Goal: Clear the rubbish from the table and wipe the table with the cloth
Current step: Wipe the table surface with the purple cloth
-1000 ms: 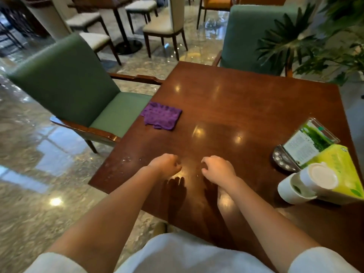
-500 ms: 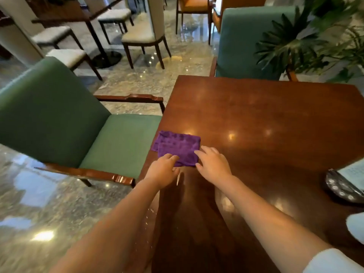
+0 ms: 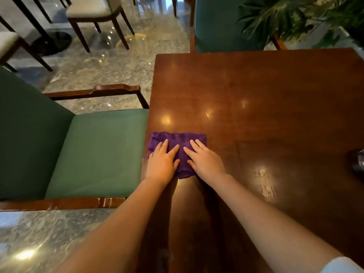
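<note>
While both hands lie flat on it, the purple cloth (image 3: 178,146) sits at the left edge of the dark wooden table (image 3: 256,95), its left border right at the table's rim. It is a small folded piece of soft, slightly ribbed fabric, deep violet, with a rounded, bunched near corner showing between the two wrists. The left hand (image 3: 162,162) presses on the cloth's left half with fingers spread and extended, palm down, gripping nothing. The right hand (image 3: 204,160) covers the right half the same way, fingers splayed and pointing away from the person, its thumb on the fabric. The two hands are just beside each other, apart by a narrow strip of purple. A green upholstered armchair (image 3: 88,154) with glossy wooden arms stands against the table's left side. At the far right edge a dark object (image 3: 357,164) is cut off by the frame; no container or its contents can be made out. Ceiling lights glint on the polished tabletop.
</note>
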The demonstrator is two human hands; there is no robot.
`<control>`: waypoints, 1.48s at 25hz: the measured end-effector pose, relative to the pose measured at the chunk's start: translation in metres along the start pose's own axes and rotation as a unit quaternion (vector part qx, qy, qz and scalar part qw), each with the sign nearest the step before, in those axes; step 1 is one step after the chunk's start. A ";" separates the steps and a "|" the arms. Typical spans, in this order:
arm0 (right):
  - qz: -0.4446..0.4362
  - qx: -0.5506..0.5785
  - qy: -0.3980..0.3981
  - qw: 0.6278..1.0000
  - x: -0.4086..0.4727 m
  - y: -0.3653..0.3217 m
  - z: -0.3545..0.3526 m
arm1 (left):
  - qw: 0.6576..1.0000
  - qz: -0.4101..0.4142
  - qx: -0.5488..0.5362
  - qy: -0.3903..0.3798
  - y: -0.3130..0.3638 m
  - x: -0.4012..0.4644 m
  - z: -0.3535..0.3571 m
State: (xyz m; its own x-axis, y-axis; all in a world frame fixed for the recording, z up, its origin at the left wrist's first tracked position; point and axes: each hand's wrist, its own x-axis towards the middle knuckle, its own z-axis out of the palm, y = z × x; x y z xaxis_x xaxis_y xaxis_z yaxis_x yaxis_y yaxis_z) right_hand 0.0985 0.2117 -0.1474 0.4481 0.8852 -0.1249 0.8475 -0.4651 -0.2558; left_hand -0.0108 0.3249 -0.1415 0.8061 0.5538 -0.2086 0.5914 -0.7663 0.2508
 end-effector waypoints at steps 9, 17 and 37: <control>0.021 0.097 0.076 0.992 -0.020 0.015 -0.019 | 0.997 0.037 -0.031 0.059 0.035 -0.009 -0.019; 0.131 0.079 0.120 0.981 -0.128 0.104 -0.097 | 0.978 0.182 -0.066 0.084 0.164 -0.030 -0.026; 0.115 0.013 0.158 0.981 -0.268 0.122 -0.024 | 0.925 0.364 0.033 -0.107 0.171 -0.106 0.060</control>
State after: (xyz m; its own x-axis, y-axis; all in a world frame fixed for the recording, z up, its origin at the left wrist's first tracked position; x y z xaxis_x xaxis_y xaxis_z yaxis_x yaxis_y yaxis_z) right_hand 0.0885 -0.0820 -0.1223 0.6960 0.7080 0.1197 0.7077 -0.6483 -0.2807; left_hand 0.0033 0.1155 -0.1327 0.9634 -0.1886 -0.1903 -0.1153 -0.9330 0.3409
